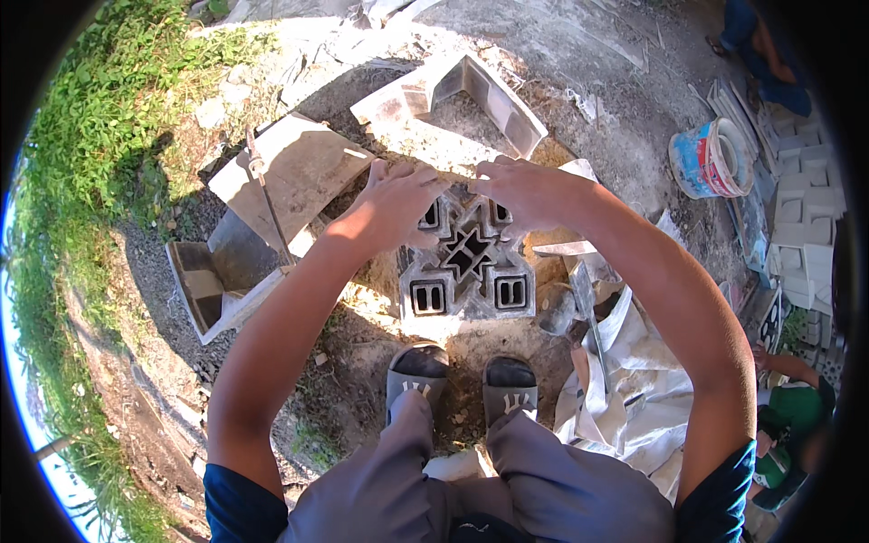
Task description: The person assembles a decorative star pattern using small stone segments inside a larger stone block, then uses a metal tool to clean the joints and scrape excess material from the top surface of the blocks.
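Note:
On the ground just beyond my feet lies a square grey vent-block mould (468, 294), with a star-shaped opening in its middle and a square opening at each corner. My left hand (401, 204) is bent over its far left corner, thumb towards me and fingers on the far edge. My right hand (527, 192) grips the far right corner in much the same way. Both palms face down, and the fingertips at the far edge are partly hidden. Beyond the mould stands an angled, L-shaped metal frame piece (493, 104).
At left lie a dusty board (294, 172), a rod (272, 204) and another angled frame piece (204, 290). A trowel (590, 312) and crumpled sheeting (634, 380) lie at right. Farther right are a bucket (711, 158), stacked pale blocks (806, 217) and a person in green (795, 412).

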A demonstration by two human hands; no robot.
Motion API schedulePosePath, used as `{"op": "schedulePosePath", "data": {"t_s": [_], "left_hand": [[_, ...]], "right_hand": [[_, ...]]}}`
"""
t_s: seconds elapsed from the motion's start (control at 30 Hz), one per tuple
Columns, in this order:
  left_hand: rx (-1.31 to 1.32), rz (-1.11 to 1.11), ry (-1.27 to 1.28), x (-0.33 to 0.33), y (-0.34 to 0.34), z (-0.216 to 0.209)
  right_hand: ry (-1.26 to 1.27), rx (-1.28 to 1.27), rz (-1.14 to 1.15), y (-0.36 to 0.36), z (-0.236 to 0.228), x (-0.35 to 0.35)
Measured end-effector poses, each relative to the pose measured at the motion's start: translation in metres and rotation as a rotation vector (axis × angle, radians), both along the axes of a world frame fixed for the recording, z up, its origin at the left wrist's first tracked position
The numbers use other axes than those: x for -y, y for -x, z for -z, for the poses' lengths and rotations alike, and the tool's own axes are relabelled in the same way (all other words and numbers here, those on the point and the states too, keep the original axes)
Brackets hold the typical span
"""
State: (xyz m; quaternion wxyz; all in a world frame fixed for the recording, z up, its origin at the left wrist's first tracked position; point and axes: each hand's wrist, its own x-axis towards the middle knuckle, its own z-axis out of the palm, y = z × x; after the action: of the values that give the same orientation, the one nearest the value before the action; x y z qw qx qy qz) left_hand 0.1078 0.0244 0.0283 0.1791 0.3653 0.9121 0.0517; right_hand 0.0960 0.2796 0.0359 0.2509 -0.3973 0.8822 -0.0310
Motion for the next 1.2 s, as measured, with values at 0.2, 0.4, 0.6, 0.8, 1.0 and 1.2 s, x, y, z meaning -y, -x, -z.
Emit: {"op": "schedulePosePath", "data": {"t_s": [0.2,0.4,0.6,0.8,1.0,1.2], "left_hand": [[0.076,0.042,-0.037,-0.006,0.009,-0.001],[0.028,0.111,-0.032,-0.008,0.013,0.006],[-0.07,0.188,-0.031,-0.012,0.013,0.009],[-0.02,0.2,0.039,-0.014,0.015,0.003],[-0.032,0.202,-0.071,-0.002,0.014,0.006],[-0.045,0.141,-0.199,0.001,0.003,0.003]], "right_hand": [[-0.054,0.099,-0.078,0.008,-0.011,0.01],[-0.05,0.031,-0.122,0.006,-0.011,0.014],[-0.017,0.027,-0.106,0.006,-0.01,0.01],[-0.06,0.015,-0.116,0.005,-0.009,0.011],[-0.067,0.022,-0.12,0.005,-0.006,0.012],[0.003,-0.045,-0.082,-0.008,-0.01,-0.001]]}}
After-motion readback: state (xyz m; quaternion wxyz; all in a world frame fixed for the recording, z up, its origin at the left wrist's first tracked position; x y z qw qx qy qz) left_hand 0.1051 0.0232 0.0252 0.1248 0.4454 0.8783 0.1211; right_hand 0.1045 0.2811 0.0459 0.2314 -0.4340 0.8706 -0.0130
